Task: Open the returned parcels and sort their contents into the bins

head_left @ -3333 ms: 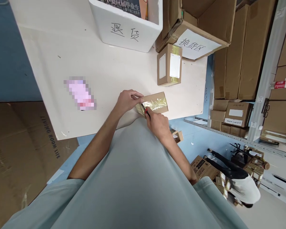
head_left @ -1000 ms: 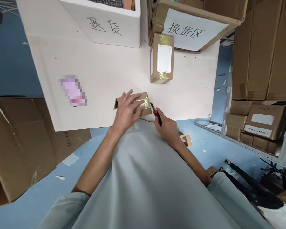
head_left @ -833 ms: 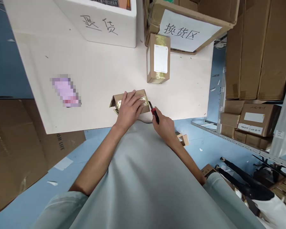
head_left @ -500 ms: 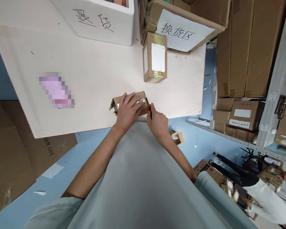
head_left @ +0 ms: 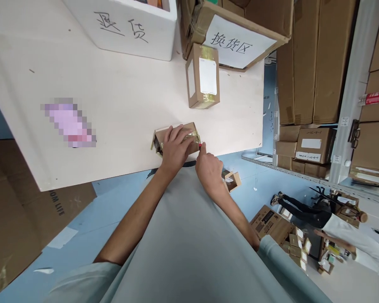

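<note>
Drawn in since a second earlier, a person's right hand (head_left: 209, 169) had come up to the four o'clock corner of the small carton (head_left: 192, 127). Beneath it spread a white table (head_left: 129, 105), with a large open carton (head_left: 271, 17) at one o'clock and a foam bin (head_left: 151, 42) at eleven, both lettered by hand. Nearer, also at one o'clock, stood a taped carton (head_left: 204, 75), seemingly unopened. The small carton lay at the table's six o'clock edge, its opening judged part done: the nine o'clock end gaped on a dark interior, while tape (head_left: 195, 135) shone toward three o'clock, where that end looked closed and likely remained undone. The left hand (head_left: 176, 148) lay across its top, fingers spread and pressing rather than wrapped around it. At nine o'clock, well apart, was a pink object (head_left: 68, 120), blurred out. Smallest was the cutter (head_left: 200, 144), gripped in the right hand's curled fingers with only a little red showing; whether its blade had entered the tape could not be told.
</note>
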A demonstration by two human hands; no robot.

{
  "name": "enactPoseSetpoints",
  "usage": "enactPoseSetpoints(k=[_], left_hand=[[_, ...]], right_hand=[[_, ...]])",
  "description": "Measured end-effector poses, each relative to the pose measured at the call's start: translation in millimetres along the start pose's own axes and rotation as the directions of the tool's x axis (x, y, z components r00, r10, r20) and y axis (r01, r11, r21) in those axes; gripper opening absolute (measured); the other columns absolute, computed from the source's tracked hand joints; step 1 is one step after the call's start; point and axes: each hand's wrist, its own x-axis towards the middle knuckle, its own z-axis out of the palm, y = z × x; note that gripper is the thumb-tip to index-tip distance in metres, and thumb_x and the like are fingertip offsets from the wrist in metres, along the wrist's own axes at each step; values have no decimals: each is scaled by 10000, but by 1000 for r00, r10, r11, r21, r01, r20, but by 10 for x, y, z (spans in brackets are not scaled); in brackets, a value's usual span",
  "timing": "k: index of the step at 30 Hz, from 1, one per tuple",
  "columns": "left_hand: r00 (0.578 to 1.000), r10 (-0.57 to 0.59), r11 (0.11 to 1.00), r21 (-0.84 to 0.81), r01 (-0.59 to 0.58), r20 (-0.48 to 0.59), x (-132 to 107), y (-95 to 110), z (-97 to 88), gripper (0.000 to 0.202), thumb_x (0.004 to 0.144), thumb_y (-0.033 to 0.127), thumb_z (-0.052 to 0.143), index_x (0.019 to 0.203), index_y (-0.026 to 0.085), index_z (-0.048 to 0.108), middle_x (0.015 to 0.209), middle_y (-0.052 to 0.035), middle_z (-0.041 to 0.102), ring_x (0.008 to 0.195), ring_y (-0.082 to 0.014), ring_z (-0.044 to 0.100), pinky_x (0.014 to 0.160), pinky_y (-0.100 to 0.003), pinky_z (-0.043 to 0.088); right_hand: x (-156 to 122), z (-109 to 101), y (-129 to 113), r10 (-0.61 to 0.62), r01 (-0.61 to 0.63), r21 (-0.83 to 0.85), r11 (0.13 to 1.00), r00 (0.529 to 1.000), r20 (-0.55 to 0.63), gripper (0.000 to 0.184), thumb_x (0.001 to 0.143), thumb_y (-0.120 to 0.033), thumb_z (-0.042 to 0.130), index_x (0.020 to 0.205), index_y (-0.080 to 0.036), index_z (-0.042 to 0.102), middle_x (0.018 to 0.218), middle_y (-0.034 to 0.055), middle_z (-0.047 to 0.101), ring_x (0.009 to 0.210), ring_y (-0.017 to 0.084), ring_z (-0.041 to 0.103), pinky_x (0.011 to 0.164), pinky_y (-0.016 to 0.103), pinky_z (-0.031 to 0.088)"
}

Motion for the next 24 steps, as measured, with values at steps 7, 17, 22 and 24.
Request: enactPoseSetpoints(k=[7, 17, 22, 24], left_hand=[[1000, 22, 999, 39, -23, 8, -68, 26, 33, 263, 1091, 237, 562, 1176, 314, 798, 1425, -58, 761, 1563, -333, 521, 1363, -676, 274], [1000, 23, 993, 113, -23, -5, -80, 33, 44, 251, 1091, 290, 575, 1203, 328, 796, 1405, -62, 772, 1531, -341, 549, 1340, -686, 296], [1000, 28, 990, 137, -26, -13, -78, 38, 37, 271, 1099, 320, 562, 1220, 330, 803, 1395, -57, 779, 1513, -338, 563, 1330, -684, 318], [999, 29, 990, 139, -27, -12, -73, 31, 35, 270, 1100, 328, 562, 1214, 333, 806, 1391, -56, 782, 1508, -335, 568, 1333, -681, 319]], right_hand=[[-123, 88, 62, 24, -23, 43, 999, 1000, -17, 639, 1138, -130, 313, 1772, -110, 239, 1095, 206, 814, 1027, 280, 824, 854, 352, 609], [-138, 21, 108, -48, 54, 82, 995, 996, -71, 634, 1173, -217, 307, 1792, -158, 186, 1117, 179, 810, 1001, 262, 819, 841, 332, 598], [70, 43, 105, -77, 81, 75, 994, 995, -57, 640, 1174, -226, 307, 1794, -150, 168, 1187, 201, 797, 1058, 261, 813, 885, 333, 597], [78, 61, 109, -80, 84, 68, 994, 995, -51, 635, 1169, -209, 314, 1789, -151, 192, 1174, 198, 800, 1048, 254, 817, 883, 327, 599]])
